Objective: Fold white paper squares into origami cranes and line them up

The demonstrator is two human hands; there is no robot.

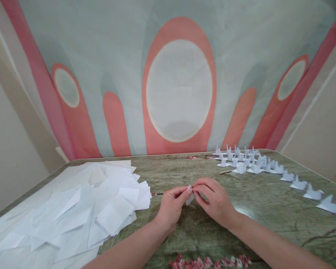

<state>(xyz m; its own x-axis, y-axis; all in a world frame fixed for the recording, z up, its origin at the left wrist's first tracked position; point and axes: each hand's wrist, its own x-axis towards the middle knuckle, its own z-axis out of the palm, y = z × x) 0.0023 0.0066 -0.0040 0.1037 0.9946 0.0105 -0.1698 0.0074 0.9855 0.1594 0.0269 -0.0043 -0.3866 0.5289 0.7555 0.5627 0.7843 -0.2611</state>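
Observation:
A small folded white paper (189, 199) is held over the middle of the table, and part of it is hidden by fingers. My left hand (172, 204) pinches it between thumb and index finger. My right hand (212, 200) is closed in a pinch at the paper's right edge, with the fingertips of both hands almost meeting. To the left lies a large loose pile of white paper sheets (116, 215). Several folded white paper cranes (298, 183) stand in rows at the right, apart from my hands.
The wood-patterned table (168, 172) has a printed strip of pink flowers (210, 262) near its front edge. Behind it rises a pale green wall (182, 89) with coral arches and ovals. The cranes reach the table's right edge.

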